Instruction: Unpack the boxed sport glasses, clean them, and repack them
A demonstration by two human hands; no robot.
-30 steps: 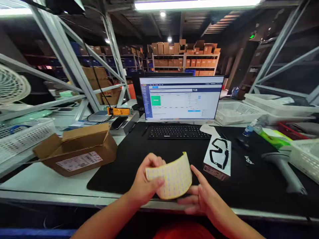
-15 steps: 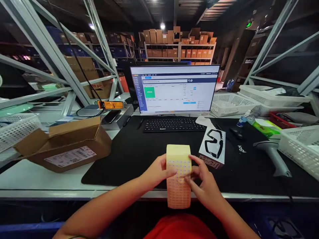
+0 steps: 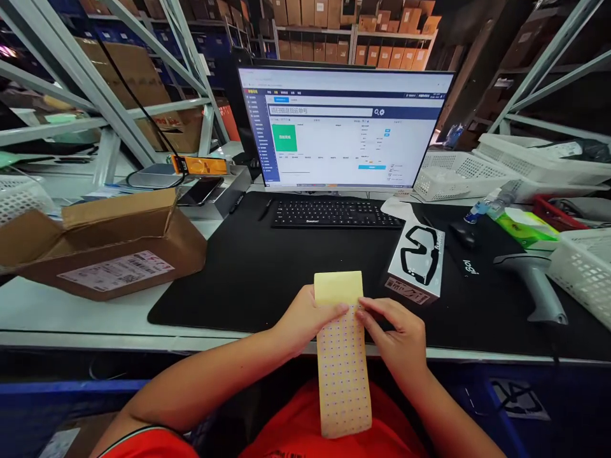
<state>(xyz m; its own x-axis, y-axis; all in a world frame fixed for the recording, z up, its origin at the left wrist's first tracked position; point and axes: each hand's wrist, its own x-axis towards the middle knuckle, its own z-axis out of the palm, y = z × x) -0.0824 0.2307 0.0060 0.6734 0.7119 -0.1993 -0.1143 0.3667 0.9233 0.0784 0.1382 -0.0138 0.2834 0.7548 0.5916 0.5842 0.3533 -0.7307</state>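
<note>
A long yellow strip of small printed stickers (image 3: 342, 381) hangs down over the desk's front edge, its upper end plain yellow and folded or rolled over. My left hand (image 3: 305, 323) grips it from the left side, the thumb lying flat across the front and the other fingers behind it. At the right edge, my right hand (image 3: 394, 331) has thumb and forefinger pinched together on the sticker strip. Whether a single sticker is between those fingertips is too small to make out. Just beyond my right hand stands a white box (image 3: 416, 262) with a black glasses-like picture.
An opened cardboard box (image 3: 109, 254) sits on the left of the desk. A keyboard (image 3: 334, 214) lies before the monitor (image 3: 344, 133). To the right are a mouse (image 3: 462, 235), a grey barcode scanner (image 3: 534, 286) and white plastic baskets (image 3: 585, 267).
The view has tilted down. The sticker strip now hangs lower and straighter. My left thumb and right fingertips are now closer together, near its upper part.
</note>
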